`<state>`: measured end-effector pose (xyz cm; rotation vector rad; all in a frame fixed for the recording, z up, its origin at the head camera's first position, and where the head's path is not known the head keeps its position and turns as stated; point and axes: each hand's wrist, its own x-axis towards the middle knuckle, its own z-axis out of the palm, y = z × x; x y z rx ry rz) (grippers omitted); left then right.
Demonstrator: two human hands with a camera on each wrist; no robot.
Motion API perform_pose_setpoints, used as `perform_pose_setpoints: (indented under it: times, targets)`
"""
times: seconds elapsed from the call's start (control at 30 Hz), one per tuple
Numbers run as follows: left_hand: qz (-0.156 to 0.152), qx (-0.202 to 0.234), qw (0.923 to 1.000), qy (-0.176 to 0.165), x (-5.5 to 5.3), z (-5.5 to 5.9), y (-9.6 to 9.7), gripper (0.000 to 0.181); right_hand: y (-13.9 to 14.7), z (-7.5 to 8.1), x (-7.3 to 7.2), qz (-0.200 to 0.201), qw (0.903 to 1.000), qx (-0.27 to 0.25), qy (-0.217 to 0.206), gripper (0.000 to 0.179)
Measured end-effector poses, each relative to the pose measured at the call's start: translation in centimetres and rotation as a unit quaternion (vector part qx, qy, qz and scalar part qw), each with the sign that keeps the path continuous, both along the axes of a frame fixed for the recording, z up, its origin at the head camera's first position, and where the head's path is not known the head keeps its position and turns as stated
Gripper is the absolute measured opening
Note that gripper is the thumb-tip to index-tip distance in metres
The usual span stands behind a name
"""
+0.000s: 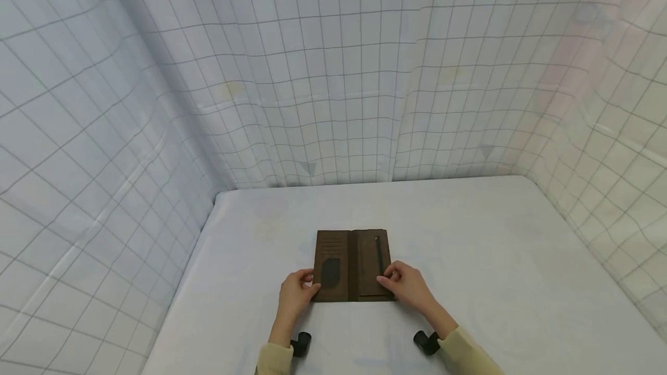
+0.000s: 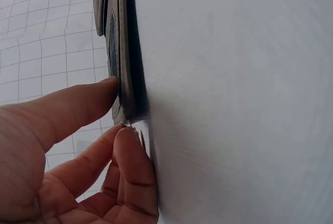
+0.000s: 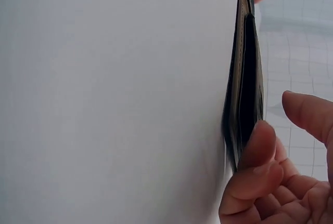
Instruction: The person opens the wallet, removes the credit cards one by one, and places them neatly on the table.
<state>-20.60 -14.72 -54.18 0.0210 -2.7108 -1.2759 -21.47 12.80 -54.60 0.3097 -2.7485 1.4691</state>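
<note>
A brown long wallet (image 1: pixel 353 265) lies spread flat on the table, its left panel showing card slots and a dark window, its right panel a zip. At the left panel's outer edge, my left hand (image 1: pixel 296 294) pinches the wallet, thumb on the inner face and fingertips under the corner. My right hand (image 1: pixel 411 287) is at the right panel's outer edge. In the right wrist view, its bent fingers (image 3: pixel 260 143) touch the wallet's edge (image 3: pixel 242 78), while the thumb (image 3: pixel 304 109) stands apart from it.
The wallet rests on a white-covered table (image 1: pixel 250 236). White curtains with a dark grid (image 1: pixel 323 74) hang behind the table and along both sides. Small black devices (image 1: pixel 302 344) are worn at both wrists, by the pale yellow sleeves (image 1: pixel 466 352).
</note>
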Motion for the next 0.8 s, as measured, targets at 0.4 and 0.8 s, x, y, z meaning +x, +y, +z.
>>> perform_pose_setpoints:
  times: [0.4, 0.8]
  targets:
    - [-0.014, -0.012, 0.9998, -0.003, 0.26, -0.21, 0.08, 0.040, 0.37, 0.01, -0.09, -0.034, 0.9982, 0.015, -0.047, 0.030]
    - [-0.027, -0.025, 0.9993, -0.005, 0.34, 0.02, 0.22, 0.046, -0.08, 0.42, -0.33, -0.049, 0.9981, -0.009, -0.037, 0.022]
